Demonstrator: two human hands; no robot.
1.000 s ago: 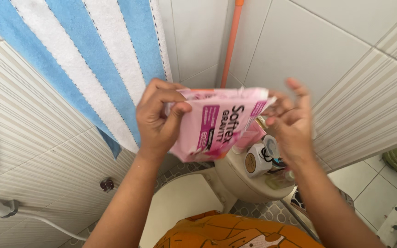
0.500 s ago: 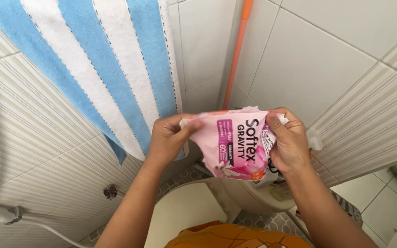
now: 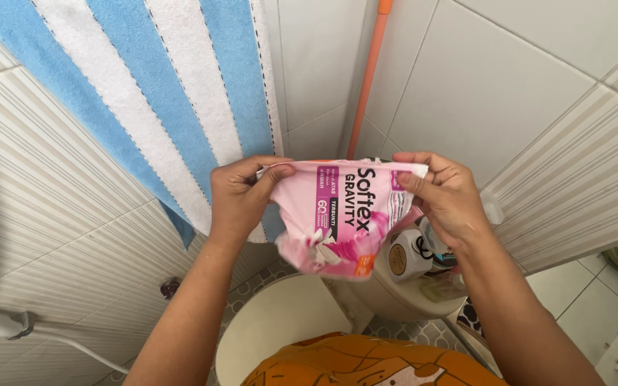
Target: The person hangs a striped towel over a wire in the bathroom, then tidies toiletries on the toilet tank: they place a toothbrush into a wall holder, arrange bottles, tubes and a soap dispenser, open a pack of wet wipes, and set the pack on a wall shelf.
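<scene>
While both hands are raised in front of the tiled wall corner, they hold one pink plastic pack [image 3: 337, 214] between them, stretched flat and upright, its printed face toward the camera. Left hand [image 3: 241, 200]: fingers curled closed on the pack's upper left edge, thumb on the front face, other fingers behind it. Right hand [image 3: 445, 196]: fingers pinched closed on the pack's upper right corner, thumb on the front, remaining fingers wrapped behind. Pack's top edge runs level between the two grips; bottom end hangs free and crumpled, with white flower print and an orange patch. Blue-and-white striped towel [image 3: 151, 93] hangs on the wall up-left of the pack, its lower edge passing behind the left hand. Orange pole [image 3: 366, 78] stands in the wall corner directly above the pack. Small containers, including a round jar [image 3: 403, 259] with a brown label, sit just below-right of the pack, partly hidden by it and by the right hand. White toilet lid [image 3: 280, 322] is below the pack. Orange garment [image 3: 366, 364] sits at the frame's bottom edge, under the pack. White hose [image 3: 8, 325] and fitting are far down-left of the pack, on the ribbed tile wall.
</scene>
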